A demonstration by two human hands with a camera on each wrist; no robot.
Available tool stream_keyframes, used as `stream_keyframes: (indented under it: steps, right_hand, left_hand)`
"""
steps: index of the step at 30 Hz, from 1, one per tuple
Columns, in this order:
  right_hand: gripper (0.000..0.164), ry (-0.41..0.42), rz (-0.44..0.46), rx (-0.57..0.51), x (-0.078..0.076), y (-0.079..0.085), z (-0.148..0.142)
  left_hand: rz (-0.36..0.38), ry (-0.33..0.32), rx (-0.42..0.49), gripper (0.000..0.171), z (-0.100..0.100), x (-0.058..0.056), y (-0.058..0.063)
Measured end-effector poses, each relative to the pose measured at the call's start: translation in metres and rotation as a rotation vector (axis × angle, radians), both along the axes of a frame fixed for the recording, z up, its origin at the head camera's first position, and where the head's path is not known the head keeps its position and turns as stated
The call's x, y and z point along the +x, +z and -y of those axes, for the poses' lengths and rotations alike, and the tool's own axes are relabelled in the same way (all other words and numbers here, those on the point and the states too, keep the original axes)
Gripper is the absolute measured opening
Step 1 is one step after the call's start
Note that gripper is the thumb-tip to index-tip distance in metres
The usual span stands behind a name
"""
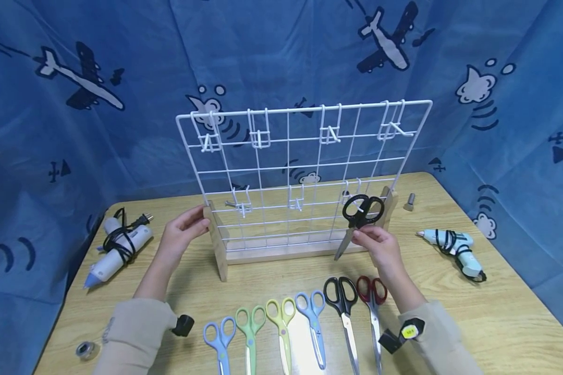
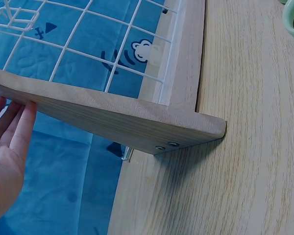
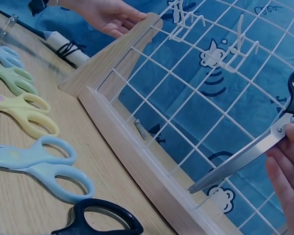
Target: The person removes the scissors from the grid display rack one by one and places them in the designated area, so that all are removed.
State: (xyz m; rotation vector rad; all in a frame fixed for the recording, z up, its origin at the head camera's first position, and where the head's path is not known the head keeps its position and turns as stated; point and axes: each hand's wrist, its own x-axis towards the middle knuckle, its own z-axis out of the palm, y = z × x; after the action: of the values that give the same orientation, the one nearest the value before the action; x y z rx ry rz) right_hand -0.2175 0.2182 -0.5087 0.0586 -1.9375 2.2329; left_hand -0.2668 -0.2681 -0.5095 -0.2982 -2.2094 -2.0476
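Note:
My right hand (image 1: 380,247) pinches black-handled scissors (image 1: 363,208) by the upper blades, close to the pivot. Their finger loops point up and overlap the lower right hook (image 1: 352,190) of a white wire grid rack (image 1: 288,167) in the head view. The silver blades (image 3: 235,161) slant down in front of the mesh. At the rack's left, my left hand (image 1: 180,232) touches the upper end of the wooden side support (image 1: 218,245), its fingers fairly straight against the outer face (image 2: 24,127).
In front of the rack lie blue scissors (image 1: 221,341), green scissors (image 1: 251,333), yellow scissors (image 1: 283,333), another blue pair (image 1: 315,328), black scissors (image 1: 347,323) and red scissors (image 1: 374,312). Glue guns stand left (image 1: 119,247) and right (image 1: 455,247). A bolt (image 1: 409,202) lies behind.

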Motion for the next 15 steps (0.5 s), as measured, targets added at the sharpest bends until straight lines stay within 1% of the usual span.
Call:
stream_keyframes:
  steps: [4,9,15]
  right_hand:
    - [0.023,0.009,-0.001,0.016,0.009,0.000,-0.010]
    - [0.024,0.020,-0.007,0.037,0.022,0.000,-0.023]
    - [0.025,0.014,0.020,0.094,0.044,0.002,-0.038]
  left_hand:
    - [0.001,-0.002,0.010,0.048,0.000,-0.001,-0.001]
    - [0.001,0.000,-0.004,0.048,0.002,-0.001,-0.002]
    - [0.004,0.006,-0.009,0.048,0.001,0.000,-0.001]
